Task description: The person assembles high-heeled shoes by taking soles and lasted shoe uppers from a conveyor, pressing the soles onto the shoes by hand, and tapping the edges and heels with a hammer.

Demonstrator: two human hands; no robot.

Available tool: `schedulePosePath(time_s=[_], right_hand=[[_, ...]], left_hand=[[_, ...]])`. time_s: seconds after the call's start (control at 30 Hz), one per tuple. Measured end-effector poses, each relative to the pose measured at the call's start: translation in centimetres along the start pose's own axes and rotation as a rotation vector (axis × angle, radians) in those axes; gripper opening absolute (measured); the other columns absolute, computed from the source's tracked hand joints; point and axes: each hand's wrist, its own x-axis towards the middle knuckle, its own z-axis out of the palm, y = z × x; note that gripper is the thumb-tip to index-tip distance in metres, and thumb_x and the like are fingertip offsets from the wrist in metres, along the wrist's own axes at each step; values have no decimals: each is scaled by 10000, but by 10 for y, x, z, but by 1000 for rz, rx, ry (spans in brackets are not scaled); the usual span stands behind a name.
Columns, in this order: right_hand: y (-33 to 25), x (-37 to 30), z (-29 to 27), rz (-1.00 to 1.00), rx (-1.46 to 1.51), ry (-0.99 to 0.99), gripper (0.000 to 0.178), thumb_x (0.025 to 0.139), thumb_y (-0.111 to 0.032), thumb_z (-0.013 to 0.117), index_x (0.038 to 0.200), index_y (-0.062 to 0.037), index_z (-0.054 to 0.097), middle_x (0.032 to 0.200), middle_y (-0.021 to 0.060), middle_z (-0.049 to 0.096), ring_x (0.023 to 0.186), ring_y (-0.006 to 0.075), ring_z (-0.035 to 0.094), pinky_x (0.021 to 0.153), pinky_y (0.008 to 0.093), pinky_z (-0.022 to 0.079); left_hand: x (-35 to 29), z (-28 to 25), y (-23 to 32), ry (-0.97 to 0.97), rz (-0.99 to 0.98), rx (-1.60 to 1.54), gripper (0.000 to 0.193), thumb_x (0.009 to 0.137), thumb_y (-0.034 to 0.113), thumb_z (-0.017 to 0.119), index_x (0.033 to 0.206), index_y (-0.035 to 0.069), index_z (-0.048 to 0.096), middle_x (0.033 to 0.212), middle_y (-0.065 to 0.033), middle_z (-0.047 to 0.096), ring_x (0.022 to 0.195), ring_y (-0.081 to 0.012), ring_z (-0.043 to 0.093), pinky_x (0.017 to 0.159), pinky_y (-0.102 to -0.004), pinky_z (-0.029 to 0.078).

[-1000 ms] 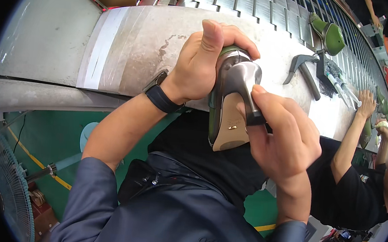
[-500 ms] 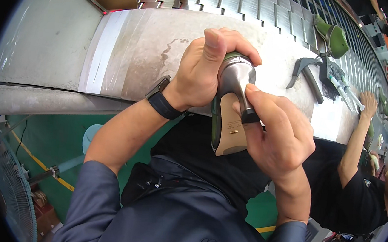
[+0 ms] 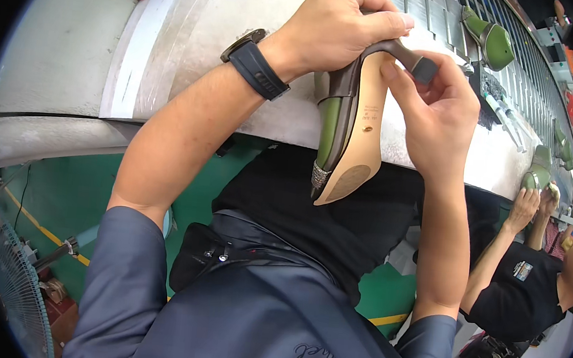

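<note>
A green high-heeled shoe (image 3: 330,128) hangs sole outward between my hands, its pointed toe tilted down toward me. Dark brown trim runs along its side, a sparkly band crosses the toe, and the sole (image 3: 364,128) is tan. My left hand (image 3: 347,31) wraps round the back of the shoe at the heel end. From the right, my right hand (image 3: 442,114) grips it by the heel (image 3: 413,59), thumb against the sole and fingers behind the heel. Part of the shoe's back is hidden by my left hand.
A pale worktop (image 3: 210,43) borders a slatted metal conveyor (image 3: 410,6). Another green shoe (image 3: 494,44) stands there, near syringes (image 3: 506,120). At right, a co-worker (image 3: 529,289) handles a green shoe (image 3: 538,167). A fan (image 3: 9,277) stands lower left.
The shoe has turned, so its side and more of the sole show, and its heel points right. My left hand has moved up; my right hand has shifted up. The co-worker's hands are now on a shoe.
</note>
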Motion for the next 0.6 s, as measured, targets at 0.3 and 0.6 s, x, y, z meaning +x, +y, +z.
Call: schedulePosePath(time_s=[0.3,0.6], right_hand=[[-20,-1,-11,455,-69,-400,458,898,-434,825,781,-16,677,656,-3,630,566,55,556,527,219,447],[-32,0,-7,430,-160,-421,476,861,-407,863,724,-11,637,602,-10,595,544,41,519,505,219,401]], left_hand=[[-4,6,1,72,107,-5,301,985,229,684,952,-63,749,803,-63,735,732,-94,645,650,-265,520],[-3,6,-3,128,201,68,351,956,263,668,848,-64,737,683,-153,706,641,-162,683,617,-328,534]])
